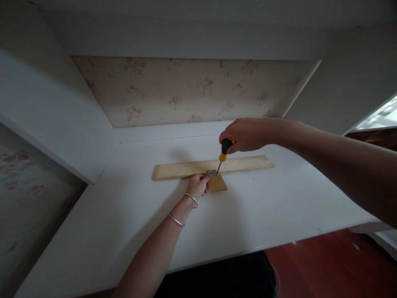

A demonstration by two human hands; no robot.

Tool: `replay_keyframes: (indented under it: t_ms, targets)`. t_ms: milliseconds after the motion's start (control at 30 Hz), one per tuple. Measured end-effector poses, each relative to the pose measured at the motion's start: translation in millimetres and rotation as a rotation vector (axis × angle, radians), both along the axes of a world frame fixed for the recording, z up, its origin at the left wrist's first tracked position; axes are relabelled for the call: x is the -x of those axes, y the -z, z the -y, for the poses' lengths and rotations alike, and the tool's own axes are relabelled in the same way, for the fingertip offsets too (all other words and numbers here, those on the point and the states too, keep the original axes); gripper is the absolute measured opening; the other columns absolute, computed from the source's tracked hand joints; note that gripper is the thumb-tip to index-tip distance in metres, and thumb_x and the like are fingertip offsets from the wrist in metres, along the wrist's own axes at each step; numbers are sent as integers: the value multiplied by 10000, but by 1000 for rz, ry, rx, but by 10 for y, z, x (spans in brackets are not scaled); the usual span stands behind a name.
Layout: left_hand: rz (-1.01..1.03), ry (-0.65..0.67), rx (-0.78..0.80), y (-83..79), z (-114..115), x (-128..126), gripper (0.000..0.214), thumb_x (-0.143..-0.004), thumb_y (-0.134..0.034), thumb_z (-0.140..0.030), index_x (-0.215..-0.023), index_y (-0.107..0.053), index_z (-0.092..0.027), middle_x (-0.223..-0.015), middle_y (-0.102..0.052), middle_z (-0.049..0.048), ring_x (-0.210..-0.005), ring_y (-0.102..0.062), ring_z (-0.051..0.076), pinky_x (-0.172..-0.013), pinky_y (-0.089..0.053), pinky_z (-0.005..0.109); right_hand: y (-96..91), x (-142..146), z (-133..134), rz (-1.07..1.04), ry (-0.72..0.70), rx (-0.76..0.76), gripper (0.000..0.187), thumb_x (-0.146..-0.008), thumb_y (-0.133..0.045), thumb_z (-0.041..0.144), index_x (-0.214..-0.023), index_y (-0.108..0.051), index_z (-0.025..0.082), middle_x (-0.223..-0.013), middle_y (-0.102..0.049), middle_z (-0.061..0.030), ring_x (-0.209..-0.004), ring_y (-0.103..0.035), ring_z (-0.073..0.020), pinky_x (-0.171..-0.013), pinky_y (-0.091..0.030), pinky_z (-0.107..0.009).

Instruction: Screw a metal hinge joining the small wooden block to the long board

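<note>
A long pale wooden strip (186,169) lies across the white desk (254,207). A small square wooden piece (218,184) sits against its near edge, joined by a small metal hinge (211,172). My right hand (245,134) is closed round the black and yellow handle of a screwdriver (223,151), whose tip points down at the hinge. My left hand (197,185), with two bangles on the wrist, is closed and presses at the hinge and the edge of the small piece.
The desk sits in a white alcove with a floral papered back wall (192,89) and white side panels (52,116). Red-brown floor (325,265) shows beyond the desk's near edge. A bright window area (383,114) is at the right.
</note>
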State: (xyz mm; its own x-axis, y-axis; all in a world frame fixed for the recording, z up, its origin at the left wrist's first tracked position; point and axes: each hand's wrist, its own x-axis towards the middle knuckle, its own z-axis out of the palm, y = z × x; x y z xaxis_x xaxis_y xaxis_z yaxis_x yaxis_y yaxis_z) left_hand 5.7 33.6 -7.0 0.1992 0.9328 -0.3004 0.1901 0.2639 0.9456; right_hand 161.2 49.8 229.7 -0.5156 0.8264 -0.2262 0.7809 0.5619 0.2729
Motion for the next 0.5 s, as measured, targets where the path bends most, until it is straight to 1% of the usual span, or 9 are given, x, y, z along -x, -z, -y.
replay_keyframes:
  t_ms: [133, 200, 300, 400, 500]
  targets:
    - [3, 4, 3, -7, 1, 2, 170, -805, -501, -252, -695, -565, -139, -458, -467, -49, -343, -421, 63, -338, -232, 182, 16, -88, -114, -15, -10, 7, 324, -761, -625, 338, -1068, -661, 239, -932, -690, -26, -818, -598, -183, -676, -354, -275]
    - [3, 2, 6, -7, 2, 3, 162, -803, -502, -250, -705, -565, -139, -477, -478, -47, -348, -430, 63, -336, -233, 181, 15, -78, -111, -18, -1, -6, 330, -760, -625, 365, -1064, -666, 242, -923, -692, -28, -819, -599, -185, -675, -357, -275]
    - [0, -2, 6, -7, 3, 1, 163, -804, -506, -258, -712, -568, -139, -484, -479, -48, -341, -427, 62, -328, -227, 184, 0, 1, -39, -10, 15, -10, 349, -755, -616, 436, -1039, -681, 244, -901, -693, -36, -813, -601, -195, -663, -360, -280]
    - [-4, -3, 4, -7, 3, -3, 170, -809, -502, -258, -705, -567, -140, -468, -467, -51, -333, -419, 64, -321, -219, 185, -22, 101, 56, 33, -5, 6, 342, -753, -611, 461, -1001, -697, 242, -883, -693, -45, -817, -603, -213, -672, -366, -296]
    - [-4, 1, 2, -4, 5, -5, 176, -813, -497, -254, -694, -562, -142, -445, -452, -54, -330, -413, 67, -318, -216, 183, -26, 165, 114, 84, 28, -33, 367, -750, -599, 508, -970, -705, 234, -857, -688, -66, -814, -606, -237, -668, -376, -312]
